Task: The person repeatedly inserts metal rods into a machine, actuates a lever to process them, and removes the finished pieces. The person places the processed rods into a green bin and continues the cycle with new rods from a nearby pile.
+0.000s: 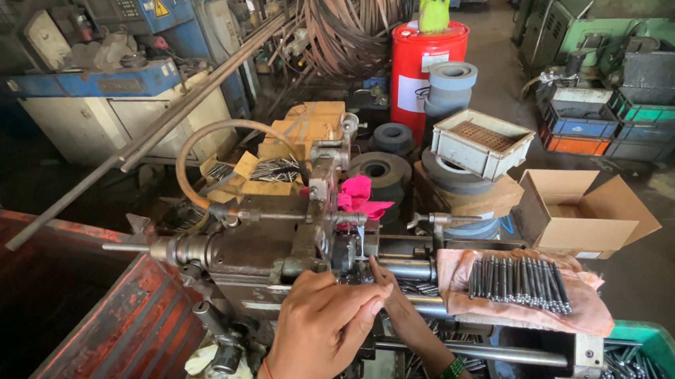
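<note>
Left hand [320, 331], fingers drawn together, hovers just before the small lathe [270, 248]; whether it pinches anything cannot be told. Right hand [393, 296], mostly hidden behind it, reaches into the spindle area. Steel rods [519, 283], long axes pointing away, lie on cloth [582, 309] to the right, nearer the right hand, amid a cluttered workshop.

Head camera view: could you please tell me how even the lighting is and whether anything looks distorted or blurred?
In the head view, daylight brightens the open brown cardboard box and concrete floor at right, while the left corners sink into shadow; the wide lens bows the long grey metal bars; the left hand and the right hand look sharp.
</note>
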